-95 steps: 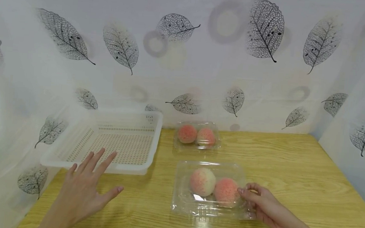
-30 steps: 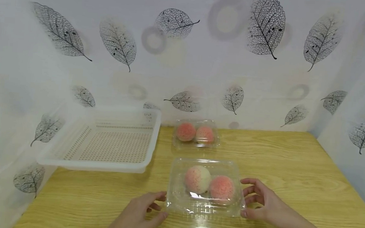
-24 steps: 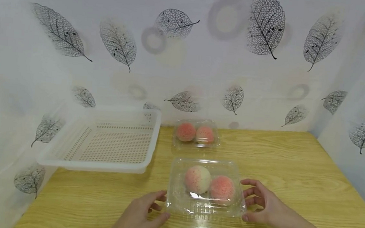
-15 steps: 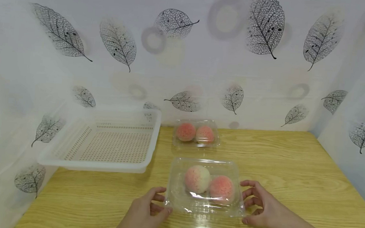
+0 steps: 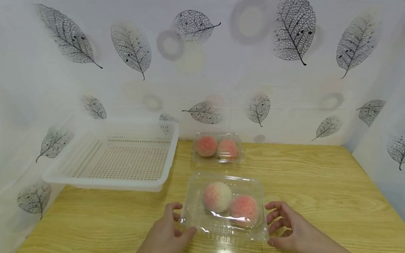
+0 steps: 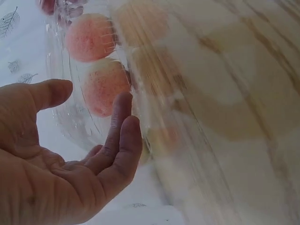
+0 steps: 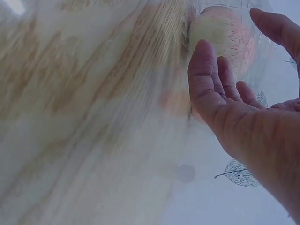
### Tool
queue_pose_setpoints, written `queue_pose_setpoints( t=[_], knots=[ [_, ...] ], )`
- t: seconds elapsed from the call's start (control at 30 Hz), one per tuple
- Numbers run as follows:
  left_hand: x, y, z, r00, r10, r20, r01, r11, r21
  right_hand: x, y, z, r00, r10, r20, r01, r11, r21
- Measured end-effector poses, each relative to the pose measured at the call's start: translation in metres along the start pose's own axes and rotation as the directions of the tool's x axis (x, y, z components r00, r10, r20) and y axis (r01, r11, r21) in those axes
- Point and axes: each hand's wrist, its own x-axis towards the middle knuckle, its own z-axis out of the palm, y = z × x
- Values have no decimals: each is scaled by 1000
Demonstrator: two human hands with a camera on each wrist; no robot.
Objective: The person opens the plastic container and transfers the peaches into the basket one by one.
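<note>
A clear plastic clamshell box [image 5: 195,217] sits at the table's front middle, its lid down over two peach-like balls. One ball [image 5: 217,197] is half cream and half pink, and the other [image 5: 244,210] is mostly coral pink. My left hand [image 5: 165,234] is at the front left corner, fingers loosely bent along the side and thumb apart in front. In the left wrist view, the left hand [image 6: 70,159] makes a wide C beside the box. My right hand [image 5: 292,231] curves loosely by the right edge, fingertips close to it; the right wrist view shows its thumb and fingers apart.
Behind stands a smaller clear box [image 5: 239,159] holding two pink balls. A white perforated plastic basket [image 5: 105,183] is at the left on the wooden table [image 5: 326,184]. Leaf-printed white curtains [image 5: 228,77] surround the back and sides.
My left hand came from near the basket to the front box's left corner. My right hand let go of the box's right side, staying near. The box has shifted slightly left and back.
</note>
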Motion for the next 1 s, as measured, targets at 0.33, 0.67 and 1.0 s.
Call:
queue_pose_setpoints(
  t=[0.33,0.67,1.0],
  knots=[
    [1,-1,19,979,-157,133,203,844,-497,1,-5,6,880,-465,-96,329,743,-583],
    [-8,8,48,865,-81,496,411,682,-605,10,-7,13,636,-760,133,582,360,-729],
    [3,23,76,886,-36,462,386,607,-695,10,-19,17,660,-733,168,549,317,-774]
  ],
)
